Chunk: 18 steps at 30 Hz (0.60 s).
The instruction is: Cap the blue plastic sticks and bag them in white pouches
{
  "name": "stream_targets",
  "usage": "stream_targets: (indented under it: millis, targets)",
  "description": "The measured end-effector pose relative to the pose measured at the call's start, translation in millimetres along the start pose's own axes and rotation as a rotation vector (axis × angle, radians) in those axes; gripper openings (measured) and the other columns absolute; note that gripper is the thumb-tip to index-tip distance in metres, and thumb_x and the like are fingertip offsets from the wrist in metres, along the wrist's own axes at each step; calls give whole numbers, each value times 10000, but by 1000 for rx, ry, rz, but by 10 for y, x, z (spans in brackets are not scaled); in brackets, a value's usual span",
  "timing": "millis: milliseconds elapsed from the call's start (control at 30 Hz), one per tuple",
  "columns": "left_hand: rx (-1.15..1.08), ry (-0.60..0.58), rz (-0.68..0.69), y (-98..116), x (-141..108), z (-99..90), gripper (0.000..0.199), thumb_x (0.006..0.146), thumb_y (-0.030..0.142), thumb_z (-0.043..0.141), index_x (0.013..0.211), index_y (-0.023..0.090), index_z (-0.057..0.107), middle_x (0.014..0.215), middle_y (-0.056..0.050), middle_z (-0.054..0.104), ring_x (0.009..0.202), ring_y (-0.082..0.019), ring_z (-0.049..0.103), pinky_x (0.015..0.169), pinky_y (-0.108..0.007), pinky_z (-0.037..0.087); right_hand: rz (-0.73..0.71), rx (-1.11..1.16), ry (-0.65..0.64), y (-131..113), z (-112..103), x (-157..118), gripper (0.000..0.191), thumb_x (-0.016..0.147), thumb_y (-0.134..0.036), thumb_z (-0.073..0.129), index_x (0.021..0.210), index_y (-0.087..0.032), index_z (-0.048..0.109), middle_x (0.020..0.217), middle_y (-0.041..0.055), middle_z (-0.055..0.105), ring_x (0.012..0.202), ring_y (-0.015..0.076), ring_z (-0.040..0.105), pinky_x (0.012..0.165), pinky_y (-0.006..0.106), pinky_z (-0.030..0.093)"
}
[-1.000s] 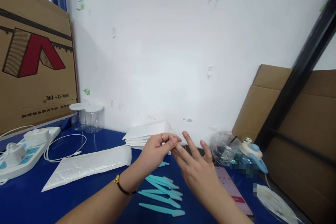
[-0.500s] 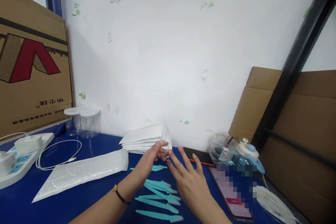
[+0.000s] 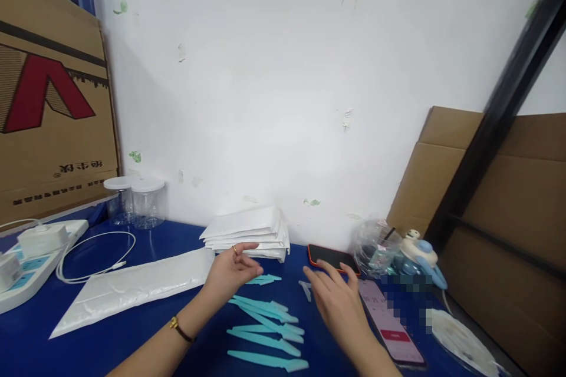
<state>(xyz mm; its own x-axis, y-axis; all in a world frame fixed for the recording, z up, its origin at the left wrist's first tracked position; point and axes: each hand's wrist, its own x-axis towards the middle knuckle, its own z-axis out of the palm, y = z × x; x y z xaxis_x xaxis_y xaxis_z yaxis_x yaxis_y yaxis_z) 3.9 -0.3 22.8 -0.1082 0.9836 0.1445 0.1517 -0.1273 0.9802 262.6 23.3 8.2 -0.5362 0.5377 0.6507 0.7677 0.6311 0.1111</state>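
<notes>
Several turquoise eyebrow razors (image 3: pixel 260 339) with pale translucent tips lie in a loose column on the blue table between my hands. A little farther back, more turquoise razors (image 3: pixel 269 279) rest beside the fingertips of my left hand (image 3: pixel 232 271). That hand is raised, its index finger stretched out and thumb apart, with nothing visible in it. My right hand (image 3: pixel 338 300) is low over the table, fingers spread and slightly bent. Small translucent white pieces (image 3: pixel 306 290), like razor caps, lie just left of its fingers.
A stack of white padded mailers (image 3: pixel 245 230) stands by the wall, and another mailer (image 3: pixel 137 288) lies at left. Beyond are a white cable, a power strip (image 3: pixel 35 265) and lidded clear jars (image 3: pixel 148 203). Two phones (image 3: pixel 393 330), a plastic bag (image 3: pixel 375 247) and cardboard (image 3: pixel 513 235) are at right.
My hands have moved apart, the left one to the left and the right one to the right. The small translucent pieces now show between them.
</notes>
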Motion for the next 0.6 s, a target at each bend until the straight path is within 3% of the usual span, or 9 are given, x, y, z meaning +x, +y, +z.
stream_targets:
  millis: [67, 133, 200, 333, 500, 600]
  targets:
    - [93, 24, -37, 35, -19, -28, 515, 728, 545, 572, 1057, 150, 549, 509, 71, 493, 394, -113, 519, 419, -219, 406, 85, 66, 2, 99, -10, -14, 362, 872, -116, 421, 1164, -269, 569, 848, 25, 695, 930, 190, 579, 968, 423, 228]
    - [155, 40, 4, 49, -28, -62, 499, 828, 582, 396, 1026, 158, 568, 523, 61, 501, 356, -89, 457, 402, -214, 371, 168, 99, -5, 208, -15, -29, 365, 861, -122, 418, 1167, -260, 564, 782, 18, 679, 833, 185, 584, 928, 433, 256]
    - [217, 28, 84, 35, -21, -101, 468, 867, 543, 344, 1025, 168, 575, 657, 20, 581, 459, -97, 515, 474, -223, 406, 234, 120, -24, 296, 2, -44, 311, 861, -172, 439, 1121, -256, 588, 737, 12, 666, 754, 182, 583, 904, 447, 265]
    - [535, -38, 177, -82, 29, -163, 271, 804, 351, 502, 1002, 192, 597, 753, 7, 611, 670, -141, 563, 628, -247, 430, 294, 168, -161, 306, 108, -57, 219, 878, -232, 439, 857, -238, 657, 765, 23, 663, 735, 177, 581, 813, 383, 321]
    - [871, -196, 232, -284, 71, -140, 183, 736, 237, 559, 893, 224, 652, 891, -7, 631, 847, -175, 563, 741, -265, 407, 110, 270, -378, 159, 255, -40, 371, 845, -80, 391, 1026, -286, 640, 950, 21, 633, 865, 161, 578, 737, 273, 360]
    - [986, -235, 281, -355, 92, -89, 225, 764, 247, 566, 973, 261, 646, 988, -4, 633, 948, -198, 551, 799, -290, 379, 80, 260, -444, 138, 275, -27, 335, 852, -75, 384, 941, -255, 652, 893, 19, 631, 838, 165, 579, 749, 277, 363]
